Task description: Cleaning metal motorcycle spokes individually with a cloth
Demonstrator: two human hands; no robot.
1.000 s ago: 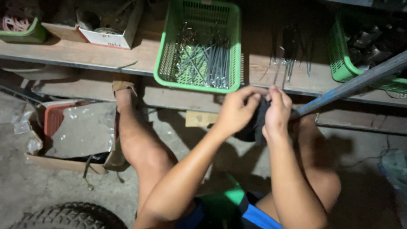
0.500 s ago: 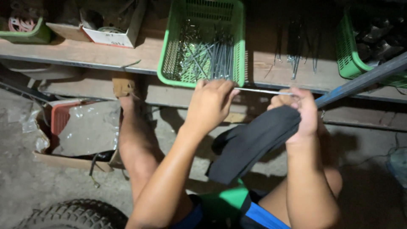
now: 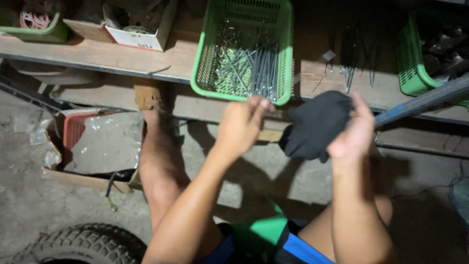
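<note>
My right hand [image 3: 352, 133] grips a bunched black cloth [image 3: 315, 124] in front of the wooden shelf edge [image 3: 112, 58]. My left hand [image 3: 242, 124] is just left of the cloth, its fingertips pinched together on what looks like a thin metal spoke that runs toward the cloth; the spoke is barely visible. Right behind both hands sits a green plastic basket [image 3: 281, 73] holding several long metal spokes [image 3: 244, 66]. My bare legs and green and blue shorts [image 3: 264, 237] are below.
A grey-blue metal bar [image 3: 425, 100] slants in from the right. On the shelf are another green basket [image 3: 408, 63], loose spokes [image 3: 349, 73], a white box [image 3: 141, 36] and a green tray [image 3: 41, 34]. A tyre [image 3: 73, 244] and a cardboard box with plastic sheet [image 3: 97, 146] lie on the floor.
The hands were together around the cloth, then drew apart along a thin spoke. The cloth hung long from my right hand and is now bunched up; the left hand sits closer to it.
</note>
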